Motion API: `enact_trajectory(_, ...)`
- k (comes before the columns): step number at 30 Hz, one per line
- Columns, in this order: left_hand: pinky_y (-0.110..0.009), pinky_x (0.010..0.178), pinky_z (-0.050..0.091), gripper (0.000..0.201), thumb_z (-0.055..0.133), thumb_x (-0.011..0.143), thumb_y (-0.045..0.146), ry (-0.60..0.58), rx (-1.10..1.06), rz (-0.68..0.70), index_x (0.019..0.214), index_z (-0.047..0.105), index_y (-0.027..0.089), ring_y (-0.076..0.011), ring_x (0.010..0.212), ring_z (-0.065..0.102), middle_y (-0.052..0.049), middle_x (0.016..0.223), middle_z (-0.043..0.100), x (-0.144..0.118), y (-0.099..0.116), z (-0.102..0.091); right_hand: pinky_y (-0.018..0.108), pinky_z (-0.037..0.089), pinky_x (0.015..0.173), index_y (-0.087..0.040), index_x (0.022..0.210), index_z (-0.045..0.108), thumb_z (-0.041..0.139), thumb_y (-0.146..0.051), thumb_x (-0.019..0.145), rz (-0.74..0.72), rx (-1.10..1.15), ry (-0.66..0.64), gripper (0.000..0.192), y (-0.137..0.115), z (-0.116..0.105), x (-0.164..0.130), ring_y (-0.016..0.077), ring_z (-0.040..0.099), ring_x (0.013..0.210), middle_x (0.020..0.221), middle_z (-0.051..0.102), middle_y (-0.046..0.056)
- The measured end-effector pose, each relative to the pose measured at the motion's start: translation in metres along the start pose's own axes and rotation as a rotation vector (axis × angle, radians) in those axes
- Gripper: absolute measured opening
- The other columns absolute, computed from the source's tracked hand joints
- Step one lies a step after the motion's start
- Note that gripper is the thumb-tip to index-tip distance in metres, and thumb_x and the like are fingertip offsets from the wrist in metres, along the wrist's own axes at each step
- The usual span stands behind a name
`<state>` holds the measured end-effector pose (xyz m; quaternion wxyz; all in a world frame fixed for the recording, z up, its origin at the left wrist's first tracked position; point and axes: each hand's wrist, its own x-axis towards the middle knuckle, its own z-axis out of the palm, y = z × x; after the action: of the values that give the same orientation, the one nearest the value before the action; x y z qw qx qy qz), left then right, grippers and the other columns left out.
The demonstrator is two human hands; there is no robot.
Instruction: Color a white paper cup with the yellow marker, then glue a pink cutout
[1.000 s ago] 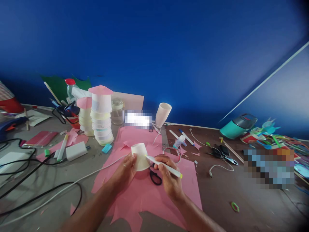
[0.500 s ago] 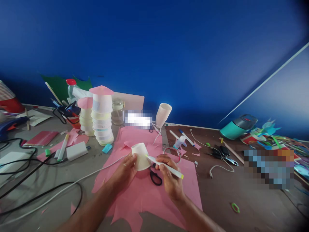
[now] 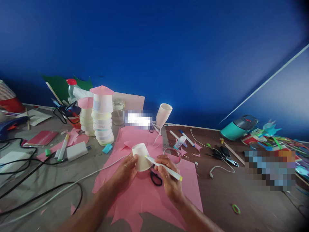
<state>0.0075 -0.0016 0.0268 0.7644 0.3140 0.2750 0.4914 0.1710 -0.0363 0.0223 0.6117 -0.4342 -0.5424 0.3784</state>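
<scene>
Head view, left to right: two towers of stacked pale cups, a shorter one (image 3: 86,120) and a taller one (image 3: 102,120), stand on my desk (image 3: 96,167), each topped with a pink paper cone. Near the middle, my left hand (image 3: 126,170) grips a tilted white paper cup (image 3: 142,160) above pink paper (image 3: 142,196). Black scissor handles (image 3: 156,179) lie just beyond it. My right hand (image 3: 171,183), apart from the left, clasps a white marker (image 3: 174,174), its yellow tip at the cup's side. Far right lies a turquoise container (image 3: 232,130).
</scene>
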Motion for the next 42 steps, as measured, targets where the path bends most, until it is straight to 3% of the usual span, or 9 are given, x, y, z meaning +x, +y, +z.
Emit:
enact_trajectory(14,-0.035,0.086,0.055,0.037,0.081,0.076,0.048,-0.004,-0.003,0.006,0.093,0.078,0.015,-0.0256,0.088,0.071,-0.008,0.088,0.078,0.001,-0.001,-0.002,0.039,0.053,0.073,-0.025,0.090,0.075,0.064,-0.048,0.091,-0.040,-0.041,0.006,0.025,0.000,0.000,0.002,0.0232,0.063,0.082,0.085,0.067,0.006)
enact_trajectory(23,-0.037,0.093,0.051,0.033,0.078,0.080,0.044,0.000,-0.084,0.041,0.095,0.077,0.014,-0.0283,0.101,0.068,-0.009,0.091,0.077,0.007,-0.006,-0.013,0.031,0.053,0.059,-0.022,0.084,0.074,0.062,-0.050,0.090,-0.012,-0.069,0.029,0.031,0.002,-0.003,0.005,0.0179,0.059,0.068,0.076,0.061,0.003)
enact_trajectory(31,-0.035,0.089,0.052,0.035,0.074,0.084,0.045,0.001,-0.069,0.071,0.102,0.075,0.015,-0.0248,0.098,0.068,-0.008,0.096,0.076,0.010,-0.012,-0.026,0.029,0.059,0.061,-0.022,0.086,0.074,0.065,-0.049,0.088,0.111,0.035,0.055,0.029,0.008,-0.005,0.004,0.0154,0.061,0.068,0.081,0.063,0.002)
enact_trajectory(36,-0.033,0.086,0.053,0.034,0.075,0.084,0.044,0.001,-0.080,0.063,0.101,0.077,0.015,-0.0237,0.091,0.069,-0.006,0.091,0.076,0.010,-0.012,-0.026,0.028,0.055,0.061,-0.021,0.090,0.074,0.063,-0.048,0.091,0.035,0.114,0.046,0.029,0.012,-0.006,0.002,0.0148,0.060,0.068,0.081,0.063,0.003)
enact_trajectory(42,-0.037,0.086,0.054,0.032,0.079,0.078,0.045,-0.040,-0.061,0.043,0.094,0.078,0.017,-0.0268,0.091,0.070,-0.007,0.086,0.077,0.009,-0.008,-0.017,0.031,0.054,0.065,-0.023,0.093,0.073,0.061,-0.043,0.094,-0.098,-0.054,-0.056,0.024,0.002,-0.003,0.001,0.0167,0.061,0.071,0.087,0.065,0.005)
